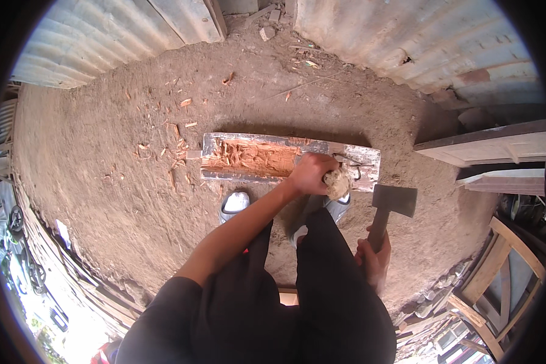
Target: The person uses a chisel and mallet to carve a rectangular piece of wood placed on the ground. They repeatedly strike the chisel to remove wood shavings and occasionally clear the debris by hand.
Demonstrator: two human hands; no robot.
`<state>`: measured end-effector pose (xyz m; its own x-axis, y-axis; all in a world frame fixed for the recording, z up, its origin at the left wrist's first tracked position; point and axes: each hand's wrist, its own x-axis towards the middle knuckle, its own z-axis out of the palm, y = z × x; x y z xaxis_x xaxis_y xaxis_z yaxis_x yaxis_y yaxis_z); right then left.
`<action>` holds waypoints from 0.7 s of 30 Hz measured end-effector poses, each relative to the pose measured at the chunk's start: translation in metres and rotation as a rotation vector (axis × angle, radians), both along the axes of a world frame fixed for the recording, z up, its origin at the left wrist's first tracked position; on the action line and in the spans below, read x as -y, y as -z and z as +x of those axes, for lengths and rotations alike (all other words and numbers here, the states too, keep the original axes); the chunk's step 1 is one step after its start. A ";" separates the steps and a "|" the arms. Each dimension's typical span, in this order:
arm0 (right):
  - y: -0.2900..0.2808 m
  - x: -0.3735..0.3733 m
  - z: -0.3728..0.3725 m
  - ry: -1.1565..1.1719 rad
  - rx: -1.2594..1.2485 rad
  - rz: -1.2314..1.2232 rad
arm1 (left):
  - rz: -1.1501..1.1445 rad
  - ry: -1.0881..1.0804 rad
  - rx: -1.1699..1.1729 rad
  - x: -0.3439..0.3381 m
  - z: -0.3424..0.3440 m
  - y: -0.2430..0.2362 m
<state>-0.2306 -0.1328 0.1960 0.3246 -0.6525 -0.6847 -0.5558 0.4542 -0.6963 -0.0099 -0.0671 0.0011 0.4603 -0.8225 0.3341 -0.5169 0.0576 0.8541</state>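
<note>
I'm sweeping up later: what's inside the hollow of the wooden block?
Reddish wood chips lie on rough-cut wood; whatever is beneath them or behind the left hand is hidden.

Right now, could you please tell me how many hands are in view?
2: the left hand, over the hollowed wooden block, gripping a pale, knobbly-ended tool; and the right hand, beside the right leg, holding a square-headed tool.

Head-worn wide fisheye view, facing steeply down, wearer's legs (337, 261) close, dirt ground (91, 164) farther off
</note>
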 end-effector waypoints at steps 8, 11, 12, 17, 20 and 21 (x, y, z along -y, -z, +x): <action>0.004 -0.004 0.007 -0.137 -0.104 -0.030 | 0.016 -0.160 -0.232 -0.016 -0.012 0.007; 0.018 -0.001 -0.006 -0.286 -0.082 -0.128 | -0.057 -0.095 -0.251 -0.024 -0.016 -0.008; 0.025 -0.001 -0.011 -0.334 -0.047 -0.160 | -0.071 -0.055 -0.247 -0.027 -0.016 -0.012; 0.029 0.001 -0.012 -0.405 -0.052 -0.244 | 0.176 0.049 -0.119 -0.028 -0.015 -0.018; 0.014 -0.002 0.006 -0.348 -0.078 -0.217 | 0.214 0.155 -0.072 -0.019 0.005 -0.014; 0.011 -0.001 0.009 -0.330 -0.080 -0.212 | 0.198 0.193 -0.074 -0.016 0.010 -0.013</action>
<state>-0.2217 -0.1314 0.1852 0.4911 -0.6521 -0.5776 -0.7042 0.0931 -0.7038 0.0005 -0.0511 0.0144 0.3061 -0.9432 0.1293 -0.4482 -0.0229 0.8937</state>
